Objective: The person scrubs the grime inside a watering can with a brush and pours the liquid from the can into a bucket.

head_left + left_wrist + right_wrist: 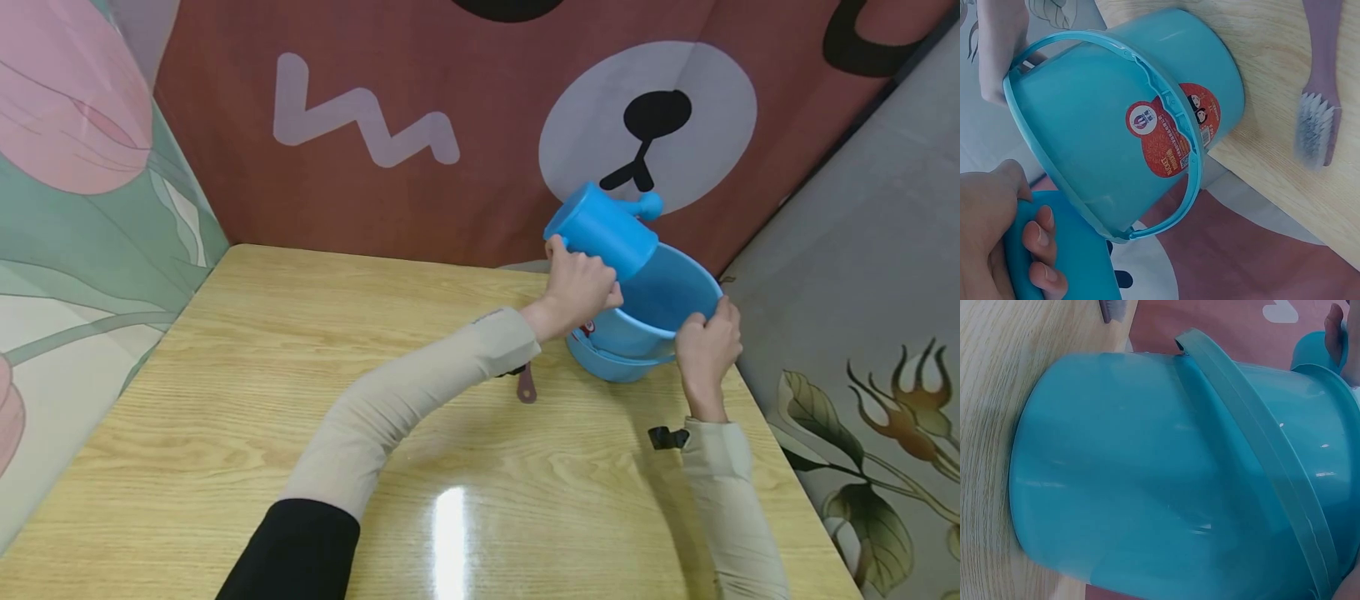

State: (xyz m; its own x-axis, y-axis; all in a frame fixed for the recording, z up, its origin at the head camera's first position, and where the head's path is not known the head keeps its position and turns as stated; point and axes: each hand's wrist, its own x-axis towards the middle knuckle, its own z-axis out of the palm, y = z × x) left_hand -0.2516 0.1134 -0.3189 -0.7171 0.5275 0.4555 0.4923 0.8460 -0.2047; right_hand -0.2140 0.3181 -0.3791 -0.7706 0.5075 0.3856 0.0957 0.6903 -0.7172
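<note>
A light-blue bucket (pixel 660 296) stands upright at the table's far right corner, its carrying handle (pixel 1192 181) hanging down the near side. My right hand (pixel 708 342) grips the bucket's right rim. My left hand (pixel 581 287) holds a bright-blue watering can (pixel 600 229) by its handle, fingers curled round it. The can is tilted at the bucket's far left rim, its spout (pixel 648 204) pointing right. In the left wrist view, a red label (pixel 1166 140) shows on the bucket's side. Whatever lies inside the bucket or can is hidden.
A brush (pixel 1319 94) with a mauve handle and pale bristles lies on the wooden table (pixel 262 375), left of the bucket. Printed cloth (pixel 390 208) hangs behind the table, and a patterned grey cloth (pixel 847 275) borders the right side.
</note>
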